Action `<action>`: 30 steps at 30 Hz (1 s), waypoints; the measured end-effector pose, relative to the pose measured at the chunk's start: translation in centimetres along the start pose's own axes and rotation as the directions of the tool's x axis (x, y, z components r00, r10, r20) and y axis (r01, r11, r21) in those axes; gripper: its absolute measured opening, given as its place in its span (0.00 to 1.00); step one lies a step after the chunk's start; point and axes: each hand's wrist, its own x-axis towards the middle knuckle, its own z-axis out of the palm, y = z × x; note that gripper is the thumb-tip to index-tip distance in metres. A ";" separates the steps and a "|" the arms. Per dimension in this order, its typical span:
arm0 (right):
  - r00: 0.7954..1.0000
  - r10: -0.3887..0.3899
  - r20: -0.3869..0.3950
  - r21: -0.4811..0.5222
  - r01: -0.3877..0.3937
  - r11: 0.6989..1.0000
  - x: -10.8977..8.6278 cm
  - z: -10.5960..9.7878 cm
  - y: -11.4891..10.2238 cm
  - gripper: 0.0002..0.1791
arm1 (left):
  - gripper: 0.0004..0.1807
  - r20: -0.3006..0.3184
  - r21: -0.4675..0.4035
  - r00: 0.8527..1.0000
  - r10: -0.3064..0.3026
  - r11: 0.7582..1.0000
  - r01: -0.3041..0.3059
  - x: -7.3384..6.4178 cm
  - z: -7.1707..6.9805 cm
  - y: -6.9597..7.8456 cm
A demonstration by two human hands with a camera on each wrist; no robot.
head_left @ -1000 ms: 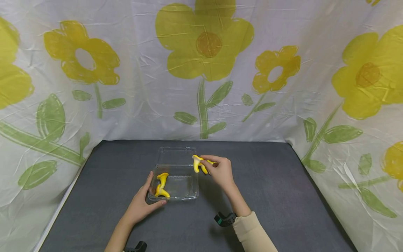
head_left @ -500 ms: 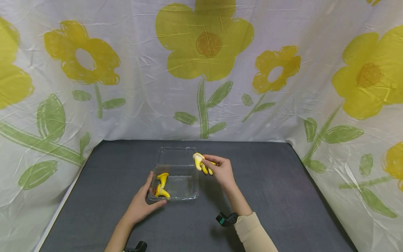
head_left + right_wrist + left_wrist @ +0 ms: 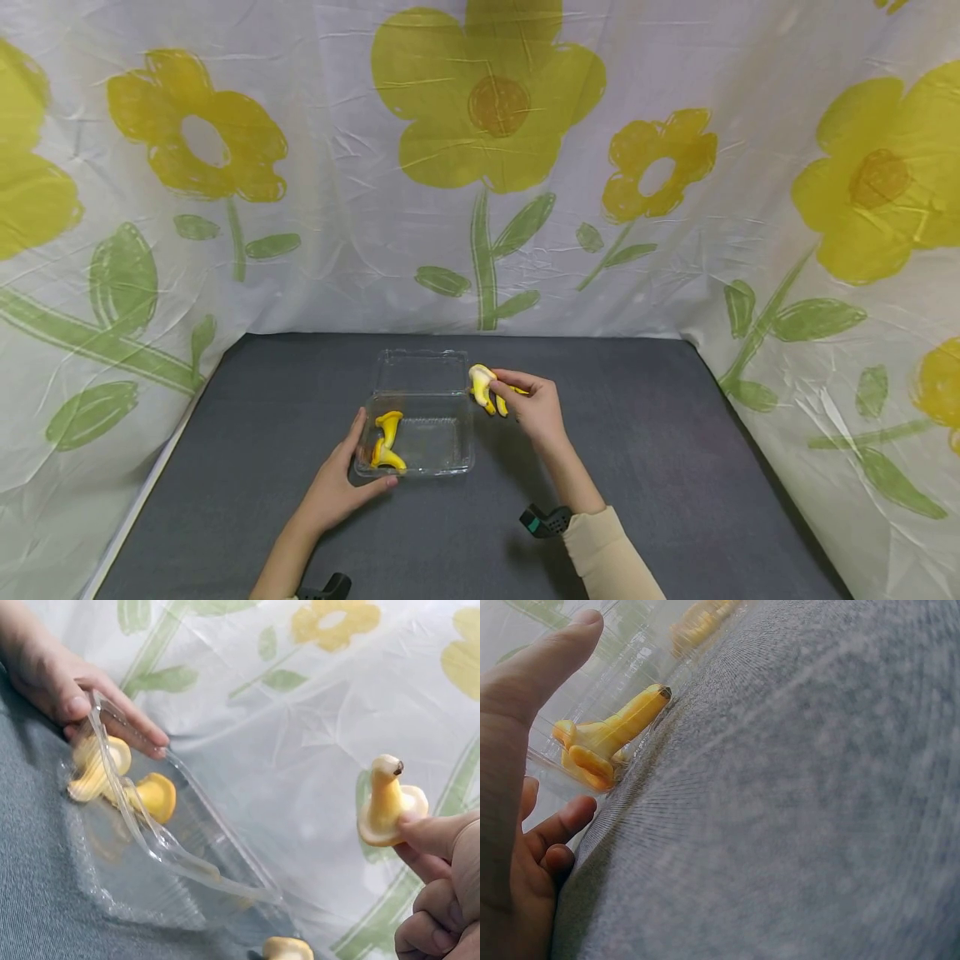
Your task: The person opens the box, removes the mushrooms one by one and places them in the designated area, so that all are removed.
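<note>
The left hand (image 3: pixel 337 487) is bracing the clear plastic container (image 3: pixel 442 472) at its near left corner, the fingers lying along the container's left side and the thumb reaching along its front; thumb and fingers are standing apart, spread about the corner rather than clamping it. The right hand (image 3: pixel 536 408) is reaching to the right of the container, level with its hinge line, and is pinching one yellow mushroom (image 3: pixel 386 799) between thumb and index finger, the remaining fingers curling toward the palm. This mushroom is hanging outside the container, beside its right edge, with its dark-tipped stem end showing in the right wrist view. Further yellow pieces (image 3: pixel 502 406) are showing to the right of the container, partly hidden by the right hand; their number cannot be told. The container is standing open on the dark table cloth (image 3: pixel 675 483), its hinged lid (image 3: pixel 422 371) lying back on the far side. Inside, two mushrooms are occupying the left part: the rear mushroom (image 3: pixel 389 425) is lying toward the hinge, and the front mushroom (image 3: pixel 386 457) is lying close to the front wall.
</note>
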 end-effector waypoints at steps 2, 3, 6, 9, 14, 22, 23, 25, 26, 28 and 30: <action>1.000 0.001 -0.009 -0.006 -0.001 1.000 0.0 -0.2 0.2 0.12 | 0.69 0.002 -0.002 1.000 -0.001 1.000 0.001 0.0 0.0 0.0; 1.000 0.001 -0.011 -0.008 -0.001 1.000 0.0 -0.4 0.2 0.12 | 0.69 0.002 -0.003 1.000 -0.001 1.000 0.001 0.0 0.0 0.0; 1.000 0.001 -0.018 -0.015 -0.001 1.000 -0.1 -0.7 0.3 0.11 | 0.69 0.006 -0.010 1.000 0.000 1.000 0.000 0.0 0.0 0.0; 1.000 -0.006 -0.020 -0.019 0.006 1.000 -0.1 -0.9 0.5 0.12 | 0.69 0.005 -0.006 1.000 -0.001 1.000 0.001 0.0 0.0 0.0; 1.000 -0.012 -0.027 -0.015 0.012 1.000 -0.2 -1.2 0.9 0.12 | 0.68 0.008 -0.001 1.000 -0.004 1.000 0.004 0.0 -0.1 0.0; 0.995 -0.099 -0.025 -0.061 0.097 0.993 -0.2 -1.3 1.7 0.10 | 0.69 0.015 0.003 1.000 -0.016 1.000 0.016 0.0 -0.1 0.1; 0.992 -0.122 -0.016 -0.075 0.121 0.990 -0.3 -1.4 1.8 0.09 | 0.69 0.014 0.004 1.000 -0.017 1.000 0.016 0.0 -0.1 0.1; 0.986 -0.165 0.000 -0.107 0.164 0.981 -0.3 -1.4 1.9 0.09 | 0.69 0.013 0.004 1.000 -0.018 1.000 0.018 0.0 -0.1 0.1; 0.983 -0.184 0.008 -0.126 0.183 0.975 -0.3 -1.4 1.9 0.09 | 0.69 0.014 0.005 1.000 -0.020 1.000 0.020 0.0 -0.1 0.0; 0.976 -0.218 0.021 -0.181 0.218 0.959 -0.4 -1.3 2.1 0.09 | 0.69 0.015 0.005 1.000 -0.022 1.000 0.022 0.0 -0.1 0.0; 0.970 -0.243 0.028 -0.238 0.242 0.941 -0.4 -1.3 2.3 0.09 | 0.69 0.015 0.005 1.000 -0.024 1.000 0.024 0.0 0.0 0.0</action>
